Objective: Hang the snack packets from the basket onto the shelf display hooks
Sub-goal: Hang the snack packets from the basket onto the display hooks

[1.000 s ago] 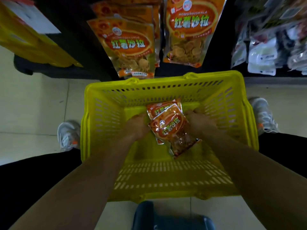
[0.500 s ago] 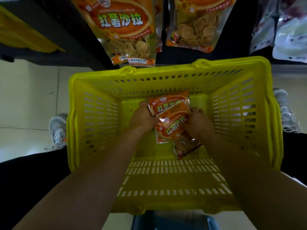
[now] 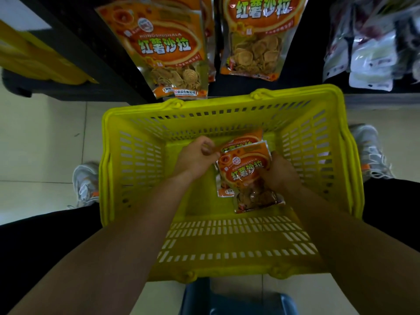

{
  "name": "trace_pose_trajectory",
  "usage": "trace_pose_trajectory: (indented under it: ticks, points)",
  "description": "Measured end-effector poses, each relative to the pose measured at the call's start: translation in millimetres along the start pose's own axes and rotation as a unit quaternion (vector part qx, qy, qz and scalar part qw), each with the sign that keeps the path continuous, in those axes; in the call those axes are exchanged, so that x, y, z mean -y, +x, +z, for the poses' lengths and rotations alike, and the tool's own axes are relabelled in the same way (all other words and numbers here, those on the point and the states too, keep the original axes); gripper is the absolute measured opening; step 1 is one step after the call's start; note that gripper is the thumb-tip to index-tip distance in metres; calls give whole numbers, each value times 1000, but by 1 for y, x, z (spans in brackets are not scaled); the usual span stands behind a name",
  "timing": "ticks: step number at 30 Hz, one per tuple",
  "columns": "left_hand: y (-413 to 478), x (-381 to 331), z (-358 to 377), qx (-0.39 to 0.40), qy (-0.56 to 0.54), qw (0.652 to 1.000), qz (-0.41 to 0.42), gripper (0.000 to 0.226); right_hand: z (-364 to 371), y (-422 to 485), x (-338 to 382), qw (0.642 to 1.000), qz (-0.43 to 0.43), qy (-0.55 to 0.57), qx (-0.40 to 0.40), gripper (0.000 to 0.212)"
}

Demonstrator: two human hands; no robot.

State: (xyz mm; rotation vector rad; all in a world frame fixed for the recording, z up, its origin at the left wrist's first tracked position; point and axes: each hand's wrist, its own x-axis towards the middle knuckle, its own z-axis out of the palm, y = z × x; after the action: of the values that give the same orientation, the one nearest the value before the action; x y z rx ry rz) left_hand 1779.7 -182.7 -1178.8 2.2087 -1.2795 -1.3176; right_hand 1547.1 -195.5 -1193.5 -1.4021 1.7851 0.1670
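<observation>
Pinching the top corner of the far packet (image 3: 244,138) with the left grip (image 3: 196,158) and clasping the near packet (image 3: 244,169) in the right grip (image 3: 282,175), low inside the yellow basket (image 3: 218,106); risks dropping one, owing to slick overlapping film.

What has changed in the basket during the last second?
The left hand moved up along the packets and now pinches their upper left corner. The right hand stays gripping their right side. The packets are still inside the basket.
</observation>
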Motion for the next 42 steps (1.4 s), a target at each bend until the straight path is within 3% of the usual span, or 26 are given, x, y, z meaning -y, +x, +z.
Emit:
trace_pose_trajectory:
  ticks: [3,6,11,16,24,32,37,42]
  points:
    - [-3,-5,0,46,92,995,18,37,-2,-4,2,1000,-11,-4,4,46]
    - [1,-7,4,20,160,987,11,47,-3,-4,6,1000,-17,-18,7,41]
    - [5,-17,13,9,182,983,20,43,-3,-3,7,995,27,-86,-38,33]
    - [11,-20,20,2,157,987,23,39,0,-1,2,993,46,-110,-22,32]
    - [-6,-21,-12,13,186,982,19,27,-16,-24,10,997,-76,17,14,50]
    - [-61,-41,-84,8,205,977,54,16,-70,-76,40,990,-135,-19,-31,42]
    - [-108,-68,-136,2,223,972,72,24,-124,-126,67,980,-178,-50,-76,43]
    - [-161,-104,-188,-24,249,961,122,18,-185,-181,99,958,-259,-93,-81,27]
